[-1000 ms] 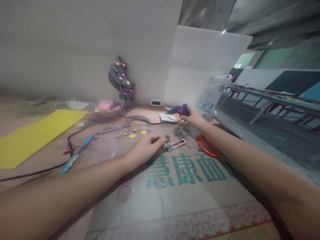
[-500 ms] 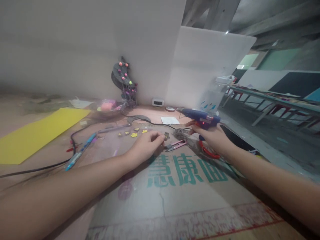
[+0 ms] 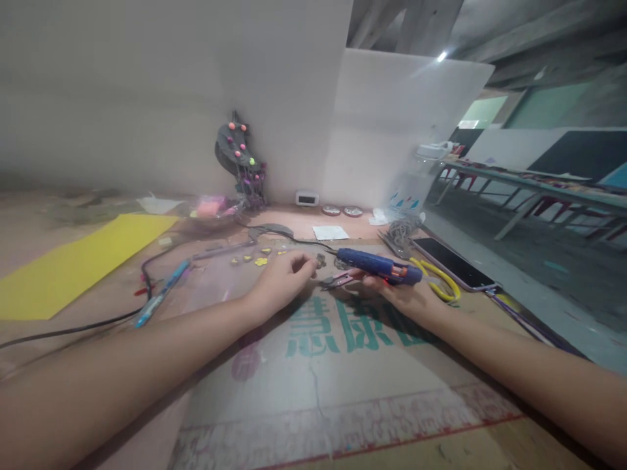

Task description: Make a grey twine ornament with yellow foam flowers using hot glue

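Observation:
My left hand [image 3: 284,277] is closed in a pinch on a small dark flower-like piece [image 3: 321,260], whose details are blurred. My right hand [image 3: 409,295] grips a blue hot glue gun [image 3: 375,262] with a small red light showing. Its nozzle points left and sits just beside the pinched piece; I cannot tell if they touch. Pink-handled thread snips [image 3: 339,280] lie on the table between the hands, partly behind my right fingers. Several small yellow flower pieces [image 3: 261,262] are scattered beyond my left hand.
A yellow sheet [image 3: 93,264] and a blue pen [image 3: 162,294] lie to the left, with a black cord nearby. At the right are a phone [image 3: 453,262], yellow-handled scissors [image 3: 448,287] and a clear water bottle [image 3: 416,183]. A grey moon-shaped ornament [image 3: 238,150] stands at the back.
My right hand has brought the glue gun left and down, its nozzle now close to the piece in my left hand. The left hand keeps its pinch and has barely moved.

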{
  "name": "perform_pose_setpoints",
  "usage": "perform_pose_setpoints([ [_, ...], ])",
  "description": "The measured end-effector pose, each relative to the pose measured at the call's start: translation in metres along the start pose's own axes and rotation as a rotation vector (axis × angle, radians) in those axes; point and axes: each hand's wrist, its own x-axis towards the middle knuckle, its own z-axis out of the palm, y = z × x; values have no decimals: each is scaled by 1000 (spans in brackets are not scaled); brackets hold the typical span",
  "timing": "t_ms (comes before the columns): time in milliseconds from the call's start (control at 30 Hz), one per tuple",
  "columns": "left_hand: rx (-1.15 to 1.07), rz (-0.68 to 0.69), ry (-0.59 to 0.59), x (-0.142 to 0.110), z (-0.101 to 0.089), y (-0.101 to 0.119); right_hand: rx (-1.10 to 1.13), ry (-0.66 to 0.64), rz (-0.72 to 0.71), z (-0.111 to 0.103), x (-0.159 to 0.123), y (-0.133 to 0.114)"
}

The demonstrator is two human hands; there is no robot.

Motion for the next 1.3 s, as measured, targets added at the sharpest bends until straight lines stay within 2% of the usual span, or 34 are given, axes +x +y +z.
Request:
perform_pose_setpoints([
  [333, 3, 28, -2, 0, 0, -4, -165, 59, 49, 3, 0, 2],
  [900, 47, 56, -13, -3, -1, 2, -195, 80, 110, 6, 2, -1],
  [1300, 61, 84, -18, -2, -1, 0, -250, 88, 97, 5, 1, 0],
])
